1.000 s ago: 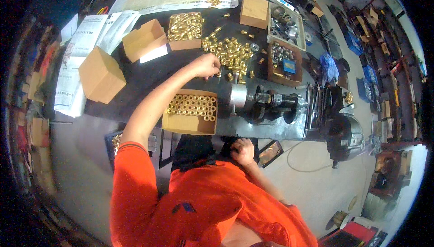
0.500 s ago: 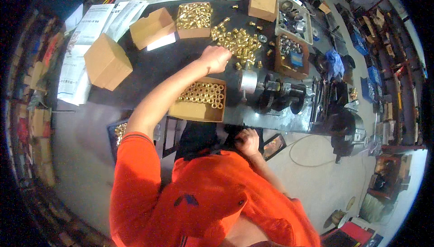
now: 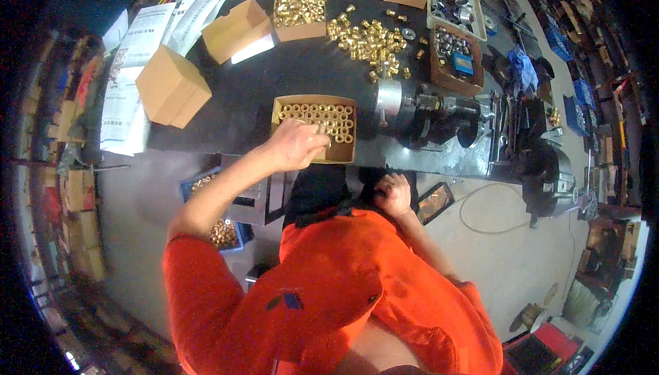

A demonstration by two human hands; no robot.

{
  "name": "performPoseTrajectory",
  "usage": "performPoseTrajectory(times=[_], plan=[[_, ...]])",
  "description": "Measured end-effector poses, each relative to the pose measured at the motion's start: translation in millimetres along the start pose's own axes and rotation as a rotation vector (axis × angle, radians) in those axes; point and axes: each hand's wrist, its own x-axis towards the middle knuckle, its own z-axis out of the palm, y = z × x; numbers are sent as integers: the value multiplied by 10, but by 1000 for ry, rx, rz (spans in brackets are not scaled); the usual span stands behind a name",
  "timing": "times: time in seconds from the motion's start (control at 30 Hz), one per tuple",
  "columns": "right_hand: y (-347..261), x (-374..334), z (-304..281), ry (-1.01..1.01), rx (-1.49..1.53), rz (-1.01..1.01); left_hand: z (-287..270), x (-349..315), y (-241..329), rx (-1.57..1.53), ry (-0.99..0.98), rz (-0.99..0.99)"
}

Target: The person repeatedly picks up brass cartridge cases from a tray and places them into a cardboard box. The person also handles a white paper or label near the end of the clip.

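My left hand point(image 3: 300, 145) is over the near left part of a small open cardboard box point(image 3: 280, 108). Its fingers are closed in a pinch at the box's inside; whatever is between them is hidden. Rows of ring-ended brass fittings point(image 3: 336, 109) stand upright in the box, filling its far part. Beyond it lies a loose pile of brass fittings point(image 3: 374, 42) on the black table point(image 3: 233, 110). My right hand point(image 3: 393, 195) rests on my dark-trousered lap, fingers curled in, and its palm cannot be seen.
Right of the box stands a metal device with a round grey end point(image 3: 388, 97). A full box of brass fittings point(image 3: 300, 11), empty cartons point(image 3: 173, 86) and newspaper point(image 3: 130, 66) lie left and back. A box of dark metal parts point(image 3: 453, 49) is at right; blue bins point(image 3: 230, 234) sit below left.
My left hand has come back from the edge of the loose brass pile to the near side of the box. The view has shifted a little; my right hand stays on my lap.
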Motion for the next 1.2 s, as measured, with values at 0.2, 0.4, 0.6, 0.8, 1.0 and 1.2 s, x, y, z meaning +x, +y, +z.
performPoseTrajectory(times=[0.2, 0.4, 0.6, 0.8, 1.0, 1.2], plan=[[-1, -31, -23, 33, 16, -3, 131, 64, -84, 53, -84, -15], [-36, 1, -46, 26, 10, 7, 167, 105, -139, 35, -71, 45], [-28, 5, -37, 12, 10, 19, 104, 127, -180, 109, -142, 94], [-17, 10, -19, 47, 20, -7, 43, 146, -197, 145, -151, 185], [-71, 60, -99, 125, 42, -39, 29, 165, -174, 157, -204, 166], [-65, 58, -101, 162, 75, -26, -161, 297, -99, -39, -178, 109]])
